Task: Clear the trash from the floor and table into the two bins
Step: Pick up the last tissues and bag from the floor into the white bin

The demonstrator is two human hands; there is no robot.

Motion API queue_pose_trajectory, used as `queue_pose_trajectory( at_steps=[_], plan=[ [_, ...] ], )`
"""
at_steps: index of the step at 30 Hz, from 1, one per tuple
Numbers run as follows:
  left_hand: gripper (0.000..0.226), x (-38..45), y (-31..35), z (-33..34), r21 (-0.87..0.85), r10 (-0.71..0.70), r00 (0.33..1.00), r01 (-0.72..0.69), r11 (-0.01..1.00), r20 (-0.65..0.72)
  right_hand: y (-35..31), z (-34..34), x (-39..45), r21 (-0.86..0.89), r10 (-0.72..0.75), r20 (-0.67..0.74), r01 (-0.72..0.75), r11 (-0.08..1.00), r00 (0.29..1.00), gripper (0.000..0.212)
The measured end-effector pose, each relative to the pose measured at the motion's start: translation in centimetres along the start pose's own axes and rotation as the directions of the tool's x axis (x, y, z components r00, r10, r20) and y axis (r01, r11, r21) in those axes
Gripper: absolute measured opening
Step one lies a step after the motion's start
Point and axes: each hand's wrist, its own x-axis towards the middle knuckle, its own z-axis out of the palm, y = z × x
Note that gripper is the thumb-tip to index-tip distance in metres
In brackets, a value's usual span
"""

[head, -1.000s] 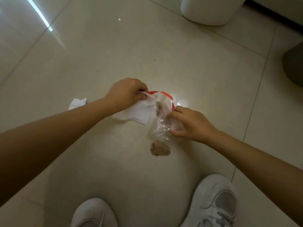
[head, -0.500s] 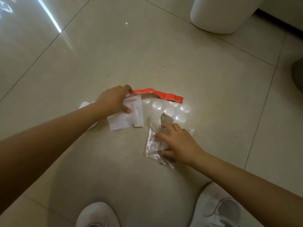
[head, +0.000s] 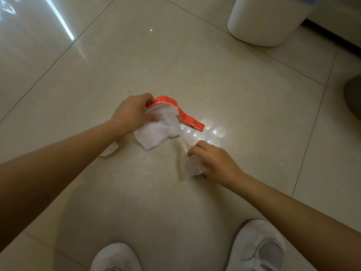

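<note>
The person stood bent over the pale tiled floor (head: 175,55), both arms reaching down, white shoes (head: 257,249) visible below. The hands were apart, each closed on its own piece of litter.

The left hand (head: 132,112) had its fingers and thumb curled round the upper corner of a white tissue (head: 158,132), and the same grip pinched one end of a red strip (head: 181,112). The tissue hung below and to the right of that hand. The red strip ran from the hand down and to the right, its far end lying over a sheet of clear bubble wrap (head: 207,132) that glinted on the tile. Whether the strip was attached to the wrap could not be determined.

The right hand (head: 214,163) was lower and to the right, near the left but not touching it. Its fingers were curled on a crumpled piece of clear plastic (head: 190,166), which lay against the floor under and just left of the fingertips. The bubble wrap sat just beyond this hand, between the two hands and slightly further out.

A second scrap of white tissue (head: 109,150) lay on the floor, partly hidden beneath the left forearm.

A white bin (head: 263,22) stood at the upper right, well apart from the litter. A dark rounded object (head: 353,96) was cut off at the right edge; its nature could not be told.
</note>
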Motion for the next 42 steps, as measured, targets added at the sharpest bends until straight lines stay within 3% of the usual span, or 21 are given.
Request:
queue_pose_trajectory(
  at_steps=[2,5,8,10,14,17,20,22,25,29,32,38,42],
  plan=[
    [0.036,0.0,0.2,-0.3,-0.051,0.006,1.000,-0.006,0.999,-0.009,0.5,-1.3,-0.1,0.087,0.034,-0.142,-0.022,0.996,0.989,0.044],
    [0.035,0.1,0.6,-0.5,-0.111,0.005,1.000,-0.008,0.994,-0.025,1.6,-3.7,0.0,0.343,0.257,-0.356,-0.130,0.930,0.898,0.043],
    [0.034,0.4,1.2,-0.4,-0.166,-0.015,0.999,0.008,0.986,-0.042,2.8,-5.9,0.2,0.533,0.486,-0.397,-0.236,0.813,0.779,0.037],
    [0.035,0.5,1.5,-0.4,-0.173,-0.021,0.999,0.015,0.985,-0.029,3.5,-6.6,0.4,0.505,0.485,-0.345,-0.277,0.818,0.804,0.039],
    [0.034,0.4,1.4,-0.4,-0.156,-0.009,1.000,0.008,0.988,-0.008,3.5,-5.0,0.1,0.354,0.275,0.019,-0.264,0.897,0.961,0.067],
    [0.034,-0.1,0.9,-0.3,-0.140,-0.016,1.000,0.017,0.990,0.014,3.0,-2.2,-0.2,0.226,0.224,0.181,-0.262,0.938,0.958,0.087],
    [0.035,-0.6,0.3,-0.2,-0.136,-0.019,1.000,0.022,0.991,0.023,2.1,-0.5,-0.3,0.185,0.328,0.167,-0.356,0.916,0.930,0.095],
    [0.036,-0.8,0.0,-0.2,-0.128,-0.029,0.999,0.032,0.991,0.025,1.6,0.2,-0.1,0.024,0.328,0.139,-0.334,0.942,0.935,0.094],
    [0.037,-1.0,-0.2,-0.1,-0.113,-0.037,0.999,0.040,0.993,0.027,1.3,0.5,0.4,-0.138,0.295,0.121,-0.278,0.951,0.948,0.086],
    [0.037,-1.2,0.1,-0.1,-0.115,-0.036,0.999,0.040,0.993,0.036,1.2,0.4,1.1,-0.184,0.297,0.128,-0.272,0.945,0.946,0.072],
    [0.037,-1.3,0.2,-0.1,-0.116,-0.028,0.999,0.032,0.993,0.037,1.4,0.7,1.6,-0.157,0.281,0.155,-0.257,0.954,0.947,0.060],
    [0.039,-1.6,-0.1,-0.1,-0.108,-0.026,0.999,0.030,0.994,0.044,1.7,0.2,2.2,-0.114,0.264,0.138,-0.250,0.962,0.955,0.056],
    [0.040,-1.6,-0.3,-0.3,-0.094,-0.020,0.999,0.024,0.995,0.045,2.3,-1.7,2.4,0.167,0.402,-0.022,-0.393,0.904,0.916,0.054]
  ],
)
